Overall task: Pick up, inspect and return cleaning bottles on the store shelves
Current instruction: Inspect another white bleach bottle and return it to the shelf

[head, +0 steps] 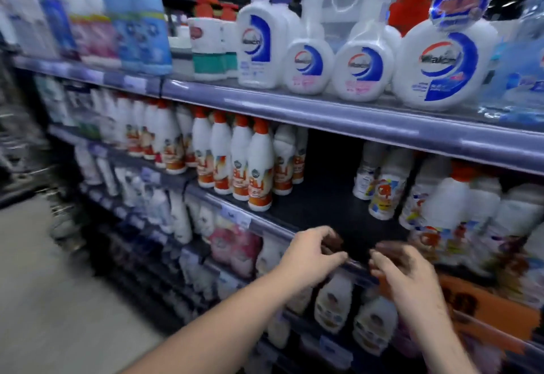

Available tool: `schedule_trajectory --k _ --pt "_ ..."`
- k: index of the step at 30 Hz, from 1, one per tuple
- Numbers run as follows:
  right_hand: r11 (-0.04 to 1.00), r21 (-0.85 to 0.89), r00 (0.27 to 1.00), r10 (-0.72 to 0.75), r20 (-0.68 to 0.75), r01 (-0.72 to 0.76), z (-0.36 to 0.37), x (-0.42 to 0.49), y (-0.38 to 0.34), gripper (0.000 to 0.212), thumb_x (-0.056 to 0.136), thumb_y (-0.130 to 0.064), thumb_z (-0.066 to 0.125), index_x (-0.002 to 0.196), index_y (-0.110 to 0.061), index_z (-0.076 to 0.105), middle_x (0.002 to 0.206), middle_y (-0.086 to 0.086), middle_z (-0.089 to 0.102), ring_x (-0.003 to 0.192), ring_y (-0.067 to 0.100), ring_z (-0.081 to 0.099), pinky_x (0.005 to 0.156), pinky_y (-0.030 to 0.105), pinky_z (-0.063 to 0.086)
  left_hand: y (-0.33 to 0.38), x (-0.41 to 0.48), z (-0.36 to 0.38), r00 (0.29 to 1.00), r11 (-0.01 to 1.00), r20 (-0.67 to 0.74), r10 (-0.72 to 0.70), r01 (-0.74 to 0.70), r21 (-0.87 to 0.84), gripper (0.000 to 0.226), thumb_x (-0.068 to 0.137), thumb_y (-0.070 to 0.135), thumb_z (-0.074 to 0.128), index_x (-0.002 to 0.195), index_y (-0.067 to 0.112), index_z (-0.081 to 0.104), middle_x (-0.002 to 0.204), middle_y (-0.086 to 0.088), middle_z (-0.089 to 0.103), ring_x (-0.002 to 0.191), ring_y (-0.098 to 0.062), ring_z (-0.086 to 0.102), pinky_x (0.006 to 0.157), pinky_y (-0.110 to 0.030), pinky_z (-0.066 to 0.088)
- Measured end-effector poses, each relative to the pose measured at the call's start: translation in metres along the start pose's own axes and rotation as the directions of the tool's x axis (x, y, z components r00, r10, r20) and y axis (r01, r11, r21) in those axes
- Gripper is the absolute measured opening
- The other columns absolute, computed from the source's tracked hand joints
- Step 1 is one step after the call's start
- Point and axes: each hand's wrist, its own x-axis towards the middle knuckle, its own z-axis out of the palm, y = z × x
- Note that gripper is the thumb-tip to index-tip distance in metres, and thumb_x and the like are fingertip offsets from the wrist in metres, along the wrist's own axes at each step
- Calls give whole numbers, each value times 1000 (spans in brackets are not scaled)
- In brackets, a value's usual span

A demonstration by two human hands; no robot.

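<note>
Both my hands hover in front of the middle shelf's front edge [265, 227], at a dark gap with no bottles. My left hand [312, 253] has its fingers curled and apart, holding nothing. My right hand [412, 273] is likewise empty, fingers loosely bent. Left of the gap stands a row of white bottles with orange caps [259, 164]. Right of the gap are white bottles with colourful labels [385, 191]. On the top shelf sit white pump bottles with blue swirl labels [256, 43], and a large round one [444, 61].
Blue and pink bottles [132, 17] stand on the top shelf at left. Pink pouches [235, 248] and white bottles [332, 303] fill the lower shelf under my hands. An orange sign [482, 300] hangs at lower right. The grey aisle floor [59, 285] lies to the left.
</note>
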Motion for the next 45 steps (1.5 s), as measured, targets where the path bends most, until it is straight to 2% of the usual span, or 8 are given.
schedule_trajectory --k 8,12,17,21,28,33,39,45 --pt "995 -7 958 94 271 -96 103 7 -10 7 97 -6 72 100 -12 70 95 13 76 84 22 75 68 24 60 -79 5 -112 940 988 -304 -155 151 -36 23 91 22 74 111 25 66 96 11 72 87 -7 70 86 -33 59" --pt "995 -95 983 24 183 -7 161 43 -33 18 94 -20 77 111 -19 70 105 2 78 97 14 75 85 31 61 -108 41 -151 944 996 -327 -34 61 72 23 88 24 73 108 26 62 106 6 68 93 -7 65 81 -26 50" --pt "997 -57 998 -57 27 58 241 82 -59 48 70 -38 91 104 -46 59 99 -24 73 92 -18 66 78 8 50 -140 76 -176 985 993 -172 -5 25 111 28 90 22 73 115 11 70 114 -1 70 109 -19 66 93 -31 55" --pt "998 -68 998 -4 -66 0 273 95 -60 65 62 -55 89 117 -37 62 112 -17 73 99 0 71 85 30 58 -152 84 -184 996 998 -70 61 -58 39 33 89 27 73 119 15 73 115 -3 76 108 -19 70 94 -38 59" --pt "998 -65 977 -14 -211 0 280 95 -68 36 86 -18 85 117 -20 66 112 -2 77 103 17 75 95 50 62 -159 91 -194 971 963 -21 240 -241 -121 49 86 20 75 134 24 66 126 5 72 116 -12 67 101 -36 57" --pt "992 124 958 6 -287 31 264 71 -89 37 83 -29 86 116 -20 71 110 0 82 104 18 79 92 45 62 -145 90 -205 950 939 29 312 -304 -162 63 79 63 68 134 32 62 127 15 68 117 -4 63 100 -28 54" --pt "982 171 982 106 -155 -79 255 32 -104 57 77 -56 76 106 -7 74 95 6 84 89 22 82 66 30 65 -132 82 -215 878 893 442 186 37 -448 62 67 61 81 115 23 73 108 2 81 101 -13 77 94 -39 62" --pt "919 372 984 165 -67 -129 237 24 -113 70 86 -65 64 126 -8 67 118 11 80 111 27 77 95 46 60 -147 54 -214 773 651 588 238 322 -687 46 83 27 80 123 6 72 115 -13 79 102 -22 76 83 -29 60"
